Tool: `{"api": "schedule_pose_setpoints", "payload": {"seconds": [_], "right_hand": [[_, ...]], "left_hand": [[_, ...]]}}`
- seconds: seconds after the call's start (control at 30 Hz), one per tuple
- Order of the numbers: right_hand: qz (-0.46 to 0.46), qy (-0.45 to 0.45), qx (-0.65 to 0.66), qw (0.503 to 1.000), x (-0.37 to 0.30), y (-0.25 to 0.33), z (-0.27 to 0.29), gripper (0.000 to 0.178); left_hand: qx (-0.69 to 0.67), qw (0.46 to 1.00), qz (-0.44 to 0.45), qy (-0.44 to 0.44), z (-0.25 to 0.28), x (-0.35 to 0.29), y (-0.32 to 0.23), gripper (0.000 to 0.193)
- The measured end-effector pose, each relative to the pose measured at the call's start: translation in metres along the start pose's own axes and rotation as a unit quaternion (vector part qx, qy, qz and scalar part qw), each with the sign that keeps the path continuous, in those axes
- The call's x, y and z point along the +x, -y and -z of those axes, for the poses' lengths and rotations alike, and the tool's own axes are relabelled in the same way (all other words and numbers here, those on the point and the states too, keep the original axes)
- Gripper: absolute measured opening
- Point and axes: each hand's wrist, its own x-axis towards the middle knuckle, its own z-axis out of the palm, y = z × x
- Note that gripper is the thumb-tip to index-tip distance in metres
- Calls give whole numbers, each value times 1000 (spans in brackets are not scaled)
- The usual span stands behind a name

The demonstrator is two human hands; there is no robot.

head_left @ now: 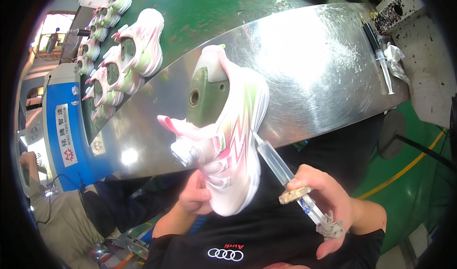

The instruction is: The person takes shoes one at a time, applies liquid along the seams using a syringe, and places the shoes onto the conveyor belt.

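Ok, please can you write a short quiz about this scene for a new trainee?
1. True or false: the left hand holds the pink and white shoe by its toe.
2. What does the right hand hold? A) brush B) syringe C) knife
3. Fill in: a second syringe lies on the ____ metal table.

Key: 1 true; 2 B; 3 shiny
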Motion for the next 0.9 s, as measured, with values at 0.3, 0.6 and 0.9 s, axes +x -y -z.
{"api": "schedule_pose_setpoints", "payload": {"seconds": [0.3,0.6,0.9], "right_hand": [[-77,-17,35,996,-25,53,-12,98],[-18,-50,-123,991,-57,78,-14,75],[11,-106,-186,977,-70,91,-22,61]], "left_hand": [[-97,971,130,177,1,41,26,73],[-49,968,172,174,-32,81,38,47],[-59,964,135,220,-52,106,42,40]]}}
